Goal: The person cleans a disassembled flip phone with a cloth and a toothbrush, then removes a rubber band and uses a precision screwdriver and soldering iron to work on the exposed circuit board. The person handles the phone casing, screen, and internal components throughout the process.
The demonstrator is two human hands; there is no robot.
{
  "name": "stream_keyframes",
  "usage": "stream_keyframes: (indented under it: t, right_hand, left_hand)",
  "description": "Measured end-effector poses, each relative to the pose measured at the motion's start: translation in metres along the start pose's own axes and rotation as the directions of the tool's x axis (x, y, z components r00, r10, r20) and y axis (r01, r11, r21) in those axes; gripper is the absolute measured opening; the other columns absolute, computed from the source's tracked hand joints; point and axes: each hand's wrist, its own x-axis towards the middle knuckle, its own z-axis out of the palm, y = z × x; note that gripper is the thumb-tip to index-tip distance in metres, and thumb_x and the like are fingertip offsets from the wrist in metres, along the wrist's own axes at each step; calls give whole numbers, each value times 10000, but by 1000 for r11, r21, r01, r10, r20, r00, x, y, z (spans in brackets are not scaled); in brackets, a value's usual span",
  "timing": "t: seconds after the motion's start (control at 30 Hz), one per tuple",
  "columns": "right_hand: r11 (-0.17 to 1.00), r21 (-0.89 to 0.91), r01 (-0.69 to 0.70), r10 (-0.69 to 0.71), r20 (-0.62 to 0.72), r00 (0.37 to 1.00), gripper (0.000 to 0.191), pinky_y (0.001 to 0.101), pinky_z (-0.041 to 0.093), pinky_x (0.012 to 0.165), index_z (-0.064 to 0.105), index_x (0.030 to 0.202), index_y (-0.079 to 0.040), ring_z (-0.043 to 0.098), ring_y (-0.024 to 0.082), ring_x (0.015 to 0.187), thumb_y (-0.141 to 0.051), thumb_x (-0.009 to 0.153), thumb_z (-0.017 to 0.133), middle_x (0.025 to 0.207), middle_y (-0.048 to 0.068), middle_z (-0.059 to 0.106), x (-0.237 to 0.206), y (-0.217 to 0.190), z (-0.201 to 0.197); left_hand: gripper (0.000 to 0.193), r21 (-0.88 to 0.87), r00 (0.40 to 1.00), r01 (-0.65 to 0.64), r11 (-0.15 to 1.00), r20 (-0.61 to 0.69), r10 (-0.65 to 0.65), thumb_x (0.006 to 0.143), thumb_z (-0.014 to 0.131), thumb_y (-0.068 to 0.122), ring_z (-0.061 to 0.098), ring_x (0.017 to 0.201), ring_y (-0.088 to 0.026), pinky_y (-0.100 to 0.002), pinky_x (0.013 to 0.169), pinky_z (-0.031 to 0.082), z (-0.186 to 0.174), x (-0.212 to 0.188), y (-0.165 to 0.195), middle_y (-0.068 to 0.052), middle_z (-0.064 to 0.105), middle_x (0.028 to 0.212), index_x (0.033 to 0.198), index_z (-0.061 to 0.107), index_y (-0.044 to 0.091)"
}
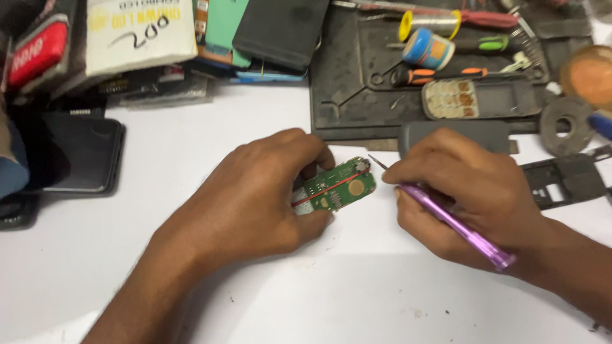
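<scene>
- Broadly, a white worktop (191, 159) fills the view; its near and left edges are cut off, and clutter along the top hides its far edge.
- Dark work mat (357, 83) lies at the upper right, its top edge out of frame; on it sit a solder spool (429, 23), a round blue tin (427, 49), screwdrivers with green and orange grips, and a pale phone keypad (451, 99). Small parts there are too blurred to name.
- Black smartphone (76, 153) rests face up at the left, partly covered by dark objects at the frame edge.
- Left hand (248, 197) comes in from below, forearm cut off; its fingers (312, 153) pinch the circuit board at its left end, hiding that end.
- Right hand (465, 185) comes in from the lower right, fingers clenched round a purple-handled screwdriver (456, 223); its thin metal tip points at the board's upper right corner, and whether it touches is hard to tell.
- Green circuit board (338, 185), small and oblong, sits on the worktop between both hands, tilted, with a red wire along it, a round gold contact pad and small silver parts.
</scene>
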Motion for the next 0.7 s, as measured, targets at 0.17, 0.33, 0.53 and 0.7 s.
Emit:
stream_keyframes:
  t: [0.17, 0.33, 0.53, 0.7]
  right_hand:
    - [982, -175, 72, -72, 5, 997, 286, 284, 532, 558, 721, 1061, -65, 681, 156, 683, -60, 780, 770, 943, 72, 649, 8, 2, -12]
    - [947, -321, 26, -38, -32, 999, 212, 336, 532, 569, 725, 1068, -86, 685, 192, 676, -146, 870, 770, 1024, 63, 689, 12, 7, -14]
    - [896, -440, 63, -135, -135, 982, 212, 367, 530, 660, 729, 1148, -93, 686, 240, 854, -167, 957, 783, 984, 39, 692, 23, 18, -10]
    - [863, -497, 88, -172, -126, 977, 180, 346, 514, 656, 768, 1088, -139, 619, 220, 887, -191, 917, 795, 968, -18, 716, 30, 20, 1]
  left_hand:
    - [422, 91, 993, 95, 991, 67, -101, 627, 759, 177, 725, 796, -271, -407, 737, 564, -5, 3, 8, -88, 722, 916, 1034, 701, 83]
    - [378, 103, 998, 21, 994, 50, -26, 629, 751, 180, 704, 813, -288, -421, 732, 557, -4, 2, 10, -97, 712, 912, 985, 705, 61]
    - [361, 107, 993, -121, 987, 0, 122, 648, 736, 156, 675, 890, -310, -444, 770, 540, 4, 1, 9, -108, 696, 898, 989, 711, 37]
    - [365, 107, 995, -100, 989, 3, 100, 647, 737, 162, 666, 858, -314, -448, 751, 539, 8, 1, 13, -107, 666, 889, 992, 718, 45]
